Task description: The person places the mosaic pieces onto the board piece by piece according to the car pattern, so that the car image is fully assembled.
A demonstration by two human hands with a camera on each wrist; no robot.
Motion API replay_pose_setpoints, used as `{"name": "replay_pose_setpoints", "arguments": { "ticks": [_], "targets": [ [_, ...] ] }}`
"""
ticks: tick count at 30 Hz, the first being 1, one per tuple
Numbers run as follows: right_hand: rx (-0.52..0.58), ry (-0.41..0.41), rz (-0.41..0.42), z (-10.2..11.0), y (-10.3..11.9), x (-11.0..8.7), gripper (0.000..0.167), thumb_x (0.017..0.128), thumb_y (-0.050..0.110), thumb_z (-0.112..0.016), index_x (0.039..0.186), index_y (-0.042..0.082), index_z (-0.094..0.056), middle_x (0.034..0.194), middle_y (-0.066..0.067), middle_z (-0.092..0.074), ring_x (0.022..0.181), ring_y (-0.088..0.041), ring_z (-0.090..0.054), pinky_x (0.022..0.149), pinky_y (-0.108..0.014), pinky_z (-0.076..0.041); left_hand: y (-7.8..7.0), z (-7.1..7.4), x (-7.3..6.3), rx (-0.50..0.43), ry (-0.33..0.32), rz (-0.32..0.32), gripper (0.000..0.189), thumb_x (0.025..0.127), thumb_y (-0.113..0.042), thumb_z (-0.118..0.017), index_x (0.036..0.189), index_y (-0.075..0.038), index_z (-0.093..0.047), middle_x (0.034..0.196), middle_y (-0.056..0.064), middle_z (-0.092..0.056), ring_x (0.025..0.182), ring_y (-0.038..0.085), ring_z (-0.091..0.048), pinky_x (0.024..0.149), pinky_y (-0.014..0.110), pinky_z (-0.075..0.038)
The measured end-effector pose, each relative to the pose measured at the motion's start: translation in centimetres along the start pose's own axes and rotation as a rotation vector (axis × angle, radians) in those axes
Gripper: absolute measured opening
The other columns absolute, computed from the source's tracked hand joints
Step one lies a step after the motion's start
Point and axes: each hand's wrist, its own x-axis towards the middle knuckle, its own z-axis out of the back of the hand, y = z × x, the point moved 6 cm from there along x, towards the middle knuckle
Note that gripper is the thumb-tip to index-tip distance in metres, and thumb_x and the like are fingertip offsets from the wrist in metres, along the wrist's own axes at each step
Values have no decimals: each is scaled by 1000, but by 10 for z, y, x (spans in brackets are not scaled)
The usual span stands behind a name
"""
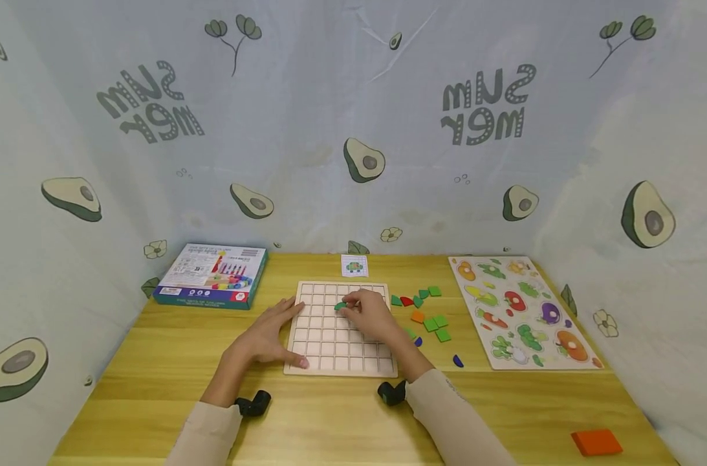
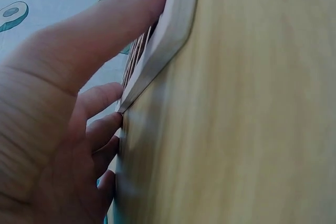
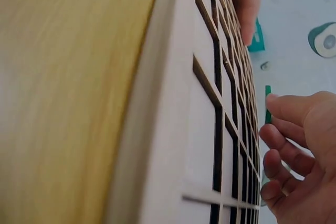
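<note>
In the head view, a person's left hand [image 1: 266, 335] lay spread at the left side of a pale gridded board [image 1: 327, 342], its thumb on the near left corner area and its fingertips at the left edge farther up. The right hand [image 1: 369, 316] reached over the board and pinched a small green piece [image 1: 339, 307] between thumb and fingers, above the squares in the upper middle; whether the piece touched the board could not be told from there. A card with a green figure [image 1: 354, 266] lay just beyond the board on the wooden table [image 1: 312, 421], and a printed box [image 1: 204, 274] lay to its left. To the right were scattered green squares [image 1: 431, 325], a red piece [image 1: 407, 301], an orange piece [image 1: 418, 316] and blue pieces [image 1: 458, 361], then a vegetable picture board [image 1: 528, 310]; an orange block [image 1: 596, 443] lay near the right front. In the left wrist view, the left thumb reached over the board's rim while the other fingers were parted along its side, near the tabletop. In the right wrist view, the green piece showed edge-on at the right thumb's tip, the remaining fingers curled below it, beyond the board's dark grid lines.
</note>
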Motion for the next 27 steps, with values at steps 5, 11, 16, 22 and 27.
{"name": "replay_pose_setpoints", "arguments": {
  "ticks": [5, 11, 16, 22, 27],
  "targets": [
    [-30, 24, 18, -12, 5, 7, 27, 98, 21, -72, 120, 6, -75, 97, -1, -70, 78, -14, -53, 70, -29, -49, 1, 1, 0, 1, 10, 3, 126, 62, -66, -91, 164, -22, -32, 174, 6, -15, 161, 38, -11, 124, 69, -18],
    [-68, 13, -11, -19, 5, 12, 27, 97, 23, -74, 119, 9, -76, 95, 0, -68, 74, -12, -52, 67, -27, -48, 3, -1, 3, 1, -15, 17, 126, 60, -70, -90, 163, -22, -34, 173, 6, -19, 160, 39, -14, 123, 69, -21],
    [-81, 8, -16, -20, 8, 14, 24, 96, 21, -75, 116, 9, -78, 95, -2, -67, 75, -13, -52, 65, -26, -46, 1, -1, 3, -8, -31, 29, 127, 59, -69, -90, 163, -22, -34, 173, 6, -20, 160, 39, -15, 122, 68, -24],
    [-76, 18, -30, -20, 9, 13, 23, 95, 21, -76, 115, 10, -79, 94, -1, -66, 74, -14, -50, 64, -26, -44, -2, 1, 2, 15, -36, -2, 124, 60, -68, -90, 162, -22, -36, 174, 2, -18, 159, 40, -18, 122, 68, -25],
    [-82, 13, -21, -20, 9, 14, 23, 94, 21, -76, 114, 10, -80, 94, -2, -66, 75, -14, -51, 65, -26, -45, -4, 2, 1, 39, -23, -19, 119, 62, -68, -89, 161, -23, -39, 173, 1, -22, 160, 39, -16, 122, 70, -22]
  ]
}}
